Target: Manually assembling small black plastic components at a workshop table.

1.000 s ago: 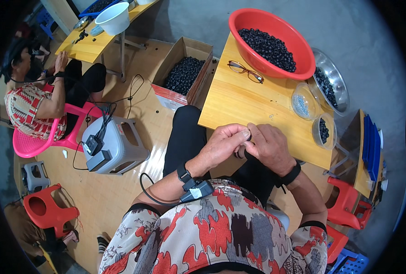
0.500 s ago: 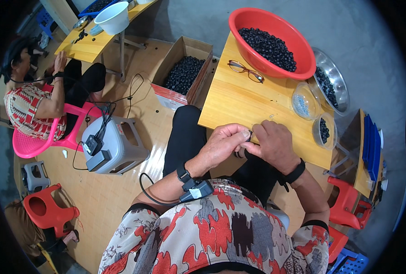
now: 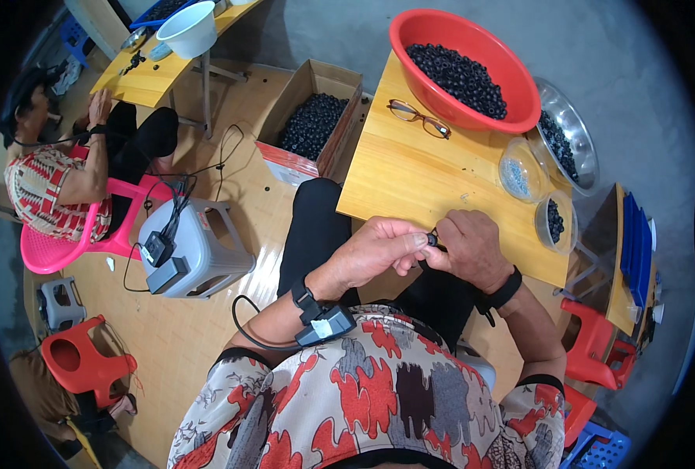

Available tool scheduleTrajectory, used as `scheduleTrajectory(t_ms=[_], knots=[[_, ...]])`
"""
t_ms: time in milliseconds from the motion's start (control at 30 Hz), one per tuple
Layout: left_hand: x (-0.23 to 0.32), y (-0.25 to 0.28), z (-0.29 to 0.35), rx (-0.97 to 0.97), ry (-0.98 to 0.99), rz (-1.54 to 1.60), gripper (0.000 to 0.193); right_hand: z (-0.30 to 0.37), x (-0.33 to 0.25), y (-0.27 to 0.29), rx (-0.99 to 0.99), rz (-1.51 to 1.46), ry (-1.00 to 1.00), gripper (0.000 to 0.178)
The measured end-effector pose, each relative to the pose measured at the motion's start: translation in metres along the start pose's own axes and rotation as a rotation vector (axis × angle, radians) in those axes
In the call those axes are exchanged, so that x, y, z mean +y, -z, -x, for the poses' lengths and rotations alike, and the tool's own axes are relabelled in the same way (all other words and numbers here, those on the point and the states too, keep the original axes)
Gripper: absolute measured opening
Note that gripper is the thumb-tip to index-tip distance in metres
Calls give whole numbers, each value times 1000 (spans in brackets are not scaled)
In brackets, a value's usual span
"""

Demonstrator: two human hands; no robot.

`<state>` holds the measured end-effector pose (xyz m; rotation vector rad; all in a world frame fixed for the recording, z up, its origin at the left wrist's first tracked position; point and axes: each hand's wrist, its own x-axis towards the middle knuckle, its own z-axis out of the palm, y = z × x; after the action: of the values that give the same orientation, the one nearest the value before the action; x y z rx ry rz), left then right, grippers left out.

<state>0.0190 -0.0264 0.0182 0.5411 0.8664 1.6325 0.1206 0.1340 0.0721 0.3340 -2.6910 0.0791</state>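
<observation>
My left hand (image 3: pixel 380 252) and my right hand (image 3: pixel 474 244) meet above my lap, just off the table's near edge. Between their fingertips is a small black ring-like part (image 3: pixel 433 238), pinched from both sides; its finer details are partly hidden by the fingers. On the table to the right, a clear bowl (image 3: pixel 569 234) holds similar black parts. Beside it, another clear bowl (image 3: pixel 506 186) contains tiny light-blue pieces. Behind them stand a large red basin (image 3: pixel 525 117) and a steel bowl (image 3: pixel 589 176), both with black parts inside.
Glasses (image 3: pixel 418 118) lie on the wooden table (image 3: pixel 402 176). A cardboard box (image 3: pixel 285 160) of black parts sits on the floor. To the left, a grey stool (image 3: pixel 199 254) carries adapters and cables. Another person (image 3: pixel 62 180) sits on a pink chair at a second table (image 3: pixel 156 84).
My left hand has rolled slightly and its fingers have shifted on the black part, which shows more plainly now. My right hand has turned a little, staying close to the left.
</observation>
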Motion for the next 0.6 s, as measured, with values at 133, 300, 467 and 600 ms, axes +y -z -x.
scheduleTrajectory(t_ms=[133, 300, 467, 600], knots=[[5, -6, 3, 42, 19, -40, 23, -1, 1, 2, 9, -8, 7, 35], [6, -13, 4, 88, 21, -42, 19, 1, 2, 3, 0, -89, 17, 30], [7, -14, 6, 93, 35, 0, 21, 4, 0, -3, -14, -150, -20, 39], [4, -12, 6, 102, 30, 25, 24, 7, -1, -11, 8, -217, -57, 39]])
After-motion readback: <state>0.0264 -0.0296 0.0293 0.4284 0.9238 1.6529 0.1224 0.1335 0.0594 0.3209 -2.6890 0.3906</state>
